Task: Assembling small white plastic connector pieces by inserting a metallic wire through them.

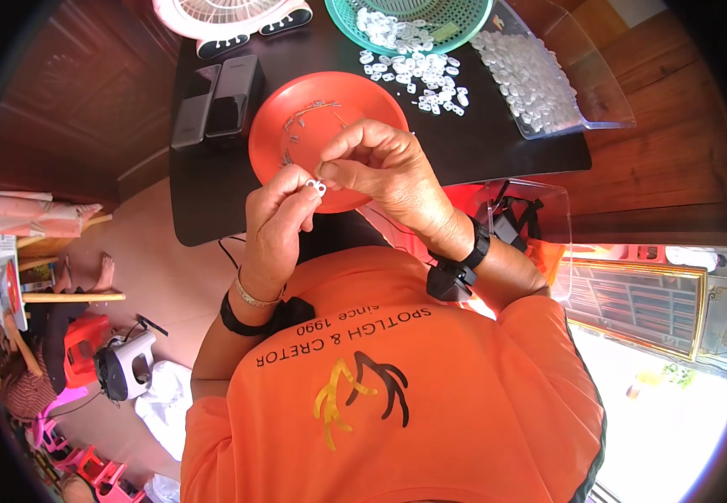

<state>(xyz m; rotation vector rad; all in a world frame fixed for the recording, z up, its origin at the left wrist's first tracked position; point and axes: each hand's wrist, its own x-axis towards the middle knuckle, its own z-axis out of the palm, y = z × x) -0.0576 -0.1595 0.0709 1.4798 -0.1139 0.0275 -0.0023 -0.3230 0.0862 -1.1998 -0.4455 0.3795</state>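
Note:
Over the near rim of an orange bowl [363, 92], my left hand [275, 222] pinches a small white plastic piece with two round holes [316, 186] between thumb and fingers. My right hand [388, 176] is closed in a pinch right beside that piece, thumb against index finger. Whatever sits between its fingertips is too small to make out. Inside the bowl lie several thin grey metal bits [288, 158], scattered along its left and far side. Many similar white pieces [439, 88] lie loose on the dark table [506, 155], beyond the bowl to the right.
A green basket [346, 18] with more white pieces stands at the far edge. Right of it is a clear plastic tray [602, 84] heaped with white pieces. Grey and black phone-like devices [233, 96] and a pink fan [229, 17] are on the left. Another person's foot [105, 270] shows farther left.

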